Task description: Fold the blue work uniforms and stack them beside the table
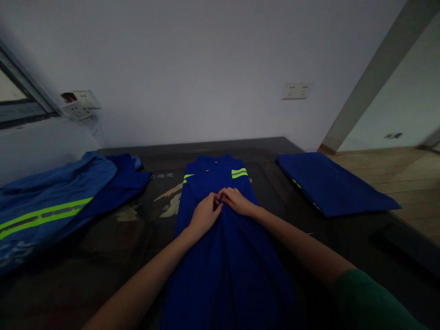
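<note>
Head view. The jacket (pixel 225 252) lies lengthwise before me on the dark table (pixel 192 147), collar (pixel 220 160) at the far end. Laid this way, its midline probably comes within easy reach of both arms.

My left hand (pixel 205 213) and right hand (pixel 238 200) meet on that midline, below the chest stripes. Each appears to pinch cloth between thumb and fingers, neither clenched nor released. Creases run from the pinch towards me; I judge the paired hold gathers the cloth evenly from both sides.

To my right, a folded garment (pixel 332 183) lies flat, apart from the jacket. To my left is a looser heap (pixel 58 192) of paler and darker blue cloth. Both sit to the sides, presumably so the middle serves the jacket.

Poorly resolved: my fingers cover the pinched spot, so I cannot tell whether a fastener or only fabric is between them. The jacket's near end runs out of frame at the bottom and the heap is cut off at the left edge. A dark object (pixel 409 252) near the right edge is too dim to identify. Lettering on the table is only partly legible.
</note>
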A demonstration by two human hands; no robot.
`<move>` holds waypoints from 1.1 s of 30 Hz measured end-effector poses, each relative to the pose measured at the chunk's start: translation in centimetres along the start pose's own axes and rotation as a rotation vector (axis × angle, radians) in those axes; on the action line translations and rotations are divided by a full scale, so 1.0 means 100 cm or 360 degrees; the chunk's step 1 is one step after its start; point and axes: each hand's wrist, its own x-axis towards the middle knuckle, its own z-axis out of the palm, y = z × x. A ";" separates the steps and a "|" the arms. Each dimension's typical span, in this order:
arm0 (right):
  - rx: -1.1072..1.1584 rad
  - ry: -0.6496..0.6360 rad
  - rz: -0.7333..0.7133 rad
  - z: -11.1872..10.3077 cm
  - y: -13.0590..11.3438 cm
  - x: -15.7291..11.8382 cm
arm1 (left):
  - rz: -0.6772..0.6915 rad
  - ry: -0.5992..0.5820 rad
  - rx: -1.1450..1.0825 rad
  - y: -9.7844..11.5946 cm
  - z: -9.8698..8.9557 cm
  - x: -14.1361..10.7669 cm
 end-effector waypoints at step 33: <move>0.0113 -0.0078 -0.0189 -0.011 0.008 -0.006 | -0.0115 -0.0242 0.0190 -0.008 0.004 0.018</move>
